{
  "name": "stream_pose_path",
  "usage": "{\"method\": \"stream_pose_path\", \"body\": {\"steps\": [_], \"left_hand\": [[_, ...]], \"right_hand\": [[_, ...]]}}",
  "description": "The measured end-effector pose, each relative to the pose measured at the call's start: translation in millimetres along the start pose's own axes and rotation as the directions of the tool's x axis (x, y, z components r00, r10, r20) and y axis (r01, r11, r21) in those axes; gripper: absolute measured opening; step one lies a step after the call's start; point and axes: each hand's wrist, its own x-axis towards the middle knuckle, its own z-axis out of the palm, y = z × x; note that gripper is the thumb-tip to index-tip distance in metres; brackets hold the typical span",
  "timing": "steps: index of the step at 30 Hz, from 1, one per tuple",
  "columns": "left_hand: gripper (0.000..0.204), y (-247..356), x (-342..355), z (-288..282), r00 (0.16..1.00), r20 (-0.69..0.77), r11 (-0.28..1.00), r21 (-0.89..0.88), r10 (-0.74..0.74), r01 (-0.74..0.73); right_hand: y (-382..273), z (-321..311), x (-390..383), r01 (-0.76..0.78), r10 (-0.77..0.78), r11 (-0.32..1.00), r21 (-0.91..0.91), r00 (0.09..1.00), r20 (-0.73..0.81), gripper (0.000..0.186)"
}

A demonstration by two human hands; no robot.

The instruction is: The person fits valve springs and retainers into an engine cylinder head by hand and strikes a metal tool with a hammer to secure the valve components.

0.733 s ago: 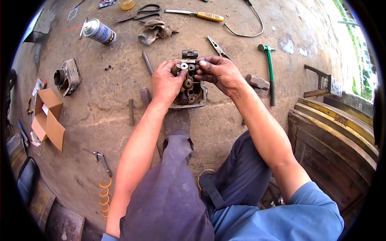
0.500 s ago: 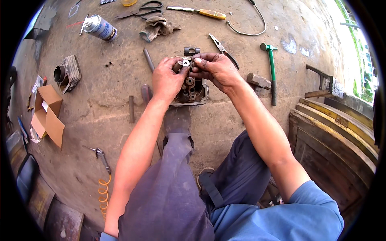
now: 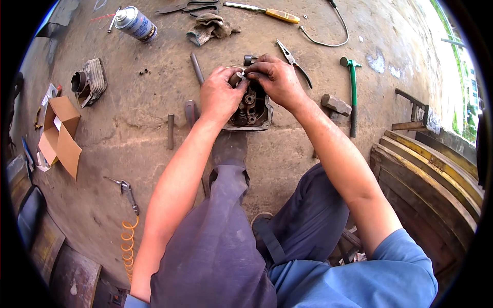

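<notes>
In front of me on the ground stands an engine cylinder head, its open side showing dark springs and round metal fittings. Over its far half, my left hand pinches a small metal cylinder with a bright end between thumb and fingers. My right hand is closed right beside it, its fingertips meeting at the cylinder's bright end. Whatever the right fingers hold is hidden or too small to name. A dark cylindrical metal piece shows just beyond the hands.
Needle-nose pliers, a stone block and a green-handled hammer lie to the right. Leftward are an engine cylinder, a cardboard box and an air gun. A spray can and gloves lie farther off.
The view has shifted slightly. The bright round end of the small cylinder, which faced up with its hole showing, is now turned more to the right, and my right fingers are closer against it.
</notes>
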Motion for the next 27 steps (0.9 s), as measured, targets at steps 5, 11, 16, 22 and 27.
{"method": "stream_pose_path", "body": {"steps": [5,11,16,22,27], "left_hand": [[0.030,-0.2,0.1,1.0,1.000,-0.005,1.000,0.004,0.007,-0.007],[0.029,-0.8,1.0,1.5,1.000,-0.006,1.000,0.006,0.013,-0.013],[0.028,-3.9,-0.8,2.0,0.999,-0.015,0.999,-0.035,0.038,-0.039],[0.028,-2.6,-1.8,0.5,0.999,0.031,0.995,-0.091,-0.036,0.039],[0.029,-2.1,-0.9,-0.1,1.000,0.022,0.996,-0.083,-0.013,0.015]], "right_hand": [[-2.3,6.1,-3.6,0.015,-0.014,1.000,0.014,0.998,-0.058,0.017],[-2.4,6.9,-2.9,0.120,-0.127,0.983,-0.136,0.991,-0.045,0.032],[-5.5,4.2,-7.2,0.172,-0.175,0.973,-0.151,0.985,-0.002,0.038],[-19.6,-2.3,-28.7,0.112,-0.100,0.984,-0.142,0.991,0.089,0.048],[-18.7,-6.7,-24.2,-0.039,0.039,0.999,-0.027,0.999,0.003,0.055]]}}
